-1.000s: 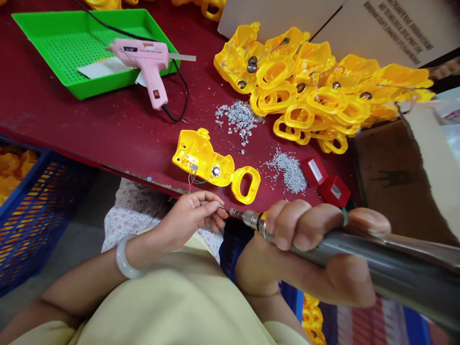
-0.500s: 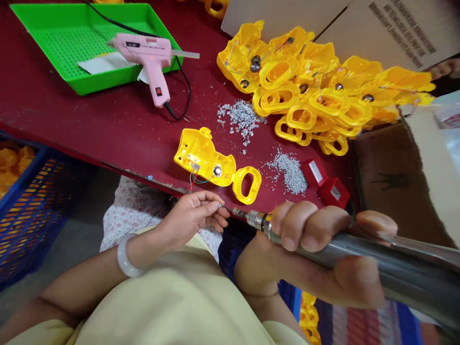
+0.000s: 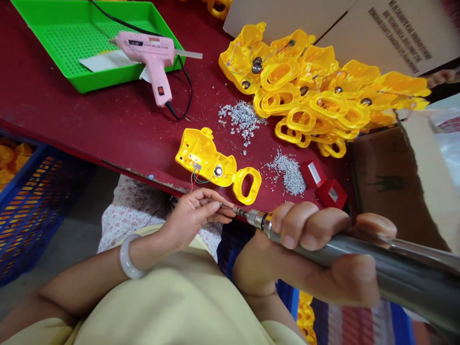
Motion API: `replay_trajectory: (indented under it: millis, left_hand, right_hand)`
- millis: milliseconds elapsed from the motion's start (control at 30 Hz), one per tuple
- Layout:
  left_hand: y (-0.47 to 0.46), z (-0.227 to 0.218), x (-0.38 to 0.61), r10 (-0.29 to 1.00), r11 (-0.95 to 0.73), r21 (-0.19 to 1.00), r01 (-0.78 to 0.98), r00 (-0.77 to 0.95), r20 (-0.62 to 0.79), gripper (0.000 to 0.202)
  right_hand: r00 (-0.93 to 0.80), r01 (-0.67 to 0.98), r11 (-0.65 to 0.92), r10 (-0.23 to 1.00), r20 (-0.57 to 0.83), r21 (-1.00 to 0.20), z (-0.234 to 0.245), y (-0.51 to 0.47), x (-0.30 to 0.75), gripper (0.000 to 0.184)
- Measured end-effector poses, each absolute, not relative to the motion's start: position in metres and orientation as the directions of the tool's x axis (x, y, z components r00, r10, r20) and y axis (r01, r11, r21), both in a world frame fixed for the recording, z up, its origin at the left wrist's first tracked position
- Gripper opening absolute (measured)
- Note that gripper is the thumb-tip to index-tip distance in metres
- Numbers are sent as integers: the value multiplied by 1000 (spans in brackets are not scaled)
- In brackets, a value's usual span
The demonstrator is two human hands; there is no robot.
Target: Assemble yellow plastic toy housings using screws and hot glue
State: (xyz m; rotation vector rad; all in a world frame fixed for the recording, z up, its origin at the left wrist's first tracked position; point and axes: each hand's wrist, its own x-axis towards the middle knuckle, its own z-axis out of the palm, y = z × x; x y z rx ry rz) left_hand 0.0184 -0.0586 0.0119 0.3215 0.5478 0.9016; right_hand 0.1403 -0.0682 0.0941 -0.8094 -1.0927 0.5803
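Lengthwise, one grey metal rotary tool (image 3: 341,247) just off the near edge of the table (image 3: 89,129), long axis slanting from the lower right up toward the left, metal chuck and tip pointing left. Right hand (image 3: 309,239) wrapped around its barrel, fingers (image 3: 298,223) curled tight. Just beside the tip, left hand (image 3: 194,215) over the same edge, fingers (image 3: 210,195) pinching a thin metal pin (image 3: 224,205); white bangle (image 3: 127,256) on that wrist.

Nearest on the dark red table, one yellow plastic housing (image 3: 204,160) with red and green wires (image 3: 196,182). Beyond it, one heap of yellow housings (image 3: 309,86), too tangled to count; two piles of silver bits (image 3: 240,120) (image 3: 287,175); two red boxes (image 3: 312,173) (image 3: 332,194); one pink glue gun (image 3: 147,55) on one green tray (image 3: 82,85). Lower left, on the floor, one blue crate (image 3: 36,201).
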Motion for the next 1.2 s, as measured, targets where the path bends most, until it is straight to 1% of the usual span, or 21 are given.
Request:
replay_trajectory:
  millis: [67,100,133,167,200,233,267,300,333,367,400,433,467,500,567,633,733,1067,1200]
  left_hand:
    - [-61,12,18,810,581,516,-630,508,-292,17]
    - [-62,13,17,811,575,559,-598,508,-291,19]
    - [-62,15,14,821,552,628,-549,491,-292,23]
    - [-63,19,10,848,495,726,-478,448,-283,28]
    - [-63,24,6,896,380,846,-374,378,-235,30]
    - [-61,30,1,948,198,952,-233,291,-126,29]
    - [-58,37,-4,975,-34,998,-56,219,46,26]
    - [-54,44,-10,950,-273,953,130,195,245,23]
    - [-47,50,-14,875,-479,828,291,231,425,21]
    - [-39,55,-17,784,-621,673,402,313,537,22]
    - [-29,57,-19,707,-706,535,464,410,576,26]
    - [-19,58,-20,656,-752,433,497,502,564,33]
    - [-10,56,-19,634,-772,369,518,574,519,40]
    - [-1,52,-17,629,-776,333,536,619,471,46]
    - [11,42,-13,654,-756,313,575,651,385,54]
    - [16,34,-9,683,-730,320,604,643,345,55]
    - [14,29,-7,705,-709,337,619,629,327,53]
    - [14,33,-7,717,-696,358,622,629,300,52]
    - [13,31,-7,724,-689,382,616,615,312,49]
  right_hand:
    - [378,-43,596,753,539,-802,95,-68,140,18]
    - [380,-50,602,750,542,-797,95,-67,140,18]
    - [383,-57,608,746,545,-792,96,-66,141,19]
    - [388,-63,613,742,547,-788,97,-65,143,20]
    - [392,-65,622,735,554,-780,97,-62,146,21]
    - [401,-65,641,718,568,-764,97,-59,149,22]
    - [402,-62,662,702,588,-747,97,-54,151,22]
    - [403,-56,690,676,616,-721,96,-48,154,23]
    - [398,-45,720,649,649,-693,93,-41,156,23]
    - [385,-28,749,619,685,-661,90,-34,157,23]
    - [377,-12,771,593,711,-637,86,-26,157,22]
    - [374,2,780,580,723,-626,82,-19,156,22]
    - [377,13,778,578,723,-629,78,-13,153,22]
    - [393,19,768,583,711,-640,74,-8,150,21]
    - [413,15,732,617,671,-682,67,-2,144,21]
    - [415,13,702,644,643,-712,62,0,139,20]
    - [407,27,683,660,632,-730,58,0,136,19]
    - [392,7,669,682,617,-743,52,0,135,16]
    - [346,11,677,688,638,-735,51,0,135,15]
